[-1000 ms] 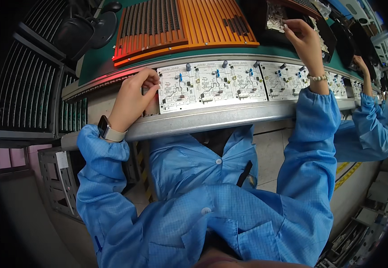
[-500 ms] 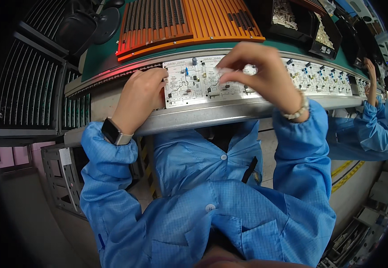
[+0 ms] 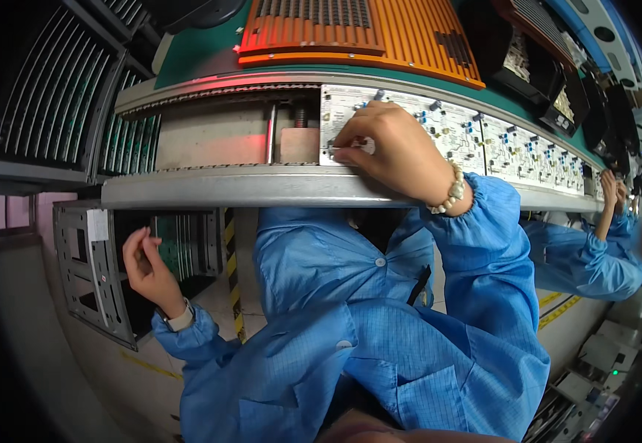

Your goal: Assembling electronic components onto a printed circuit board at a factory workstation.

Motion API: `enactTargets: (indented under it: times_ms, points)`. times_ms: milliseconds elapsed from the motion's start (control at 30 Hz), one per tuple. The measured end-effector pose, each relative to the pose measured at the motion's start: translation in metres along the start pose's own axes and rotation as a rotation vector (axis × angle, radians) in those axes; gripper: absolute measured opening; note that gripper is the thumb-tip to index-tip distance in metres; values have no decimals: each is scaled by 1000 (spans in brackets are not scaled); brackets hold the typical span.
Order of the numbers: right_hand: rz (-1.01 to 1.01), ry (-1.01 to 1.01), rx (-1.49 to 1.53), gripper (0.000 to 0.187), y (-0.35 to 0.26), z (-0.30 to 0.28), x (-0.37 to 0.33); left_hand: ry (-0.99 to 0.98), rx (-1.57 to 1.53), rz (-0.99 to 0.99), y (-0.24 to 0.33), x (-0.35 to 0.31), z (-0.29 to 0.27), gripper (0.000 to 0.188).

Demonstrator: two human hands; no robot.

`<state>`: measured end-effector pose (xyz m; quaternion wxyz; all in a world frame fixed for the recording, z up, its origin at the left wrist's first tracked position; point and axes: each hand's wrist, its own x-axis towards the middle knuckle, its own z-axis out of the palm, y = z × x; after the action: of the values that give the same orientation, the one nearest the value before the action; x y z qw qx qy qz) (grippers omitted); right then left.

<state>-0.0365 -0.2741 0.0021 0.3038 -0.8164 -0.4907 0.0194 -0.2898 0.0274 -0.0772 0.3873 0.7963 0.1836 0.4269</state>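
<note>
A white printed circuit board (image 3: 450, 131) with small blue, black and yellowish components lies on the metal conveyor rail. My right hand (image 3: 391, 140) is over its left end. Thumb and fingertips are pinched together low at the board's near left part; what they hold, if anything, is hidden. My left hand (image 3: 147, 269) is off the rail, hanging at the lower left before a magazine rack (image 3: 88, 273). Its fingers are loosely bent, with a gap between them and the thumb, and nothing shows in it.
The conveyor's near rail (image 3: 239, 188) crosses before me. Behind it sit orange slotted trays (image 3: 424, 44) with black parts on a green mat (image 3: 203, 55). Black bins (image 3: 561, 107) of small parts stand far right. More boards (image 3: 538, 159) line the conveyor toward a co-worker (image 3: 594, 251).
My left hand has left the board's left edge and dropped to the lower left. My right hand has gone from mid-board to the board's left end. The view has shifted.
</note>
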Motion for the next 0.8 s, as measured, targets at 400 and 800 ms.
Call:
enactTargets:
  times_ms: [400,800]
  points:
    - [39,-131,-256,16,-16,-12,2,193,-124,-645,-221,-156,-27,19]
    - [312,-70,-321,14,-56,-26,-7,912,-971,-1375,-473,-238,-44,45]
